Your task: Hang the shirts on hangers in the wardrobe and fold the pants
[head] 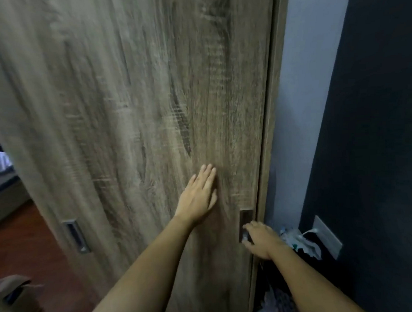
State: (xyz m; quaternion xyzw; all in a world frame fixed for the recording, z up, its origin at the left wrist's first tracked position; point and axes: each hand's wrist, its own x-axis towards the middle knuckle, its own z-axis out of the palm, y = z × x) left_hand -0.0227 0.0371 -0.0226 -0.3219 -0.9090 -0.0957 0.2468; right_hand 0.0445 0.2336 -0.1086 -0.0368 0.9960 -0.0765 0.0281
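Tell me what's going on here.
A person is working the wardrobe door. The left grip presses flat on its face, fingers straight; the right grip hooks into the recessed handle by the door's right edge. The door looks shut against its frame there. Clothes lie heaped at lower right; neither grip holds a shirt or hanger.

Left hand (197, 198) flat on wardrobe door (127, 112); right hand (260, 240) on handle (246, 216) at door's R edge; socket (327, 236) further R.
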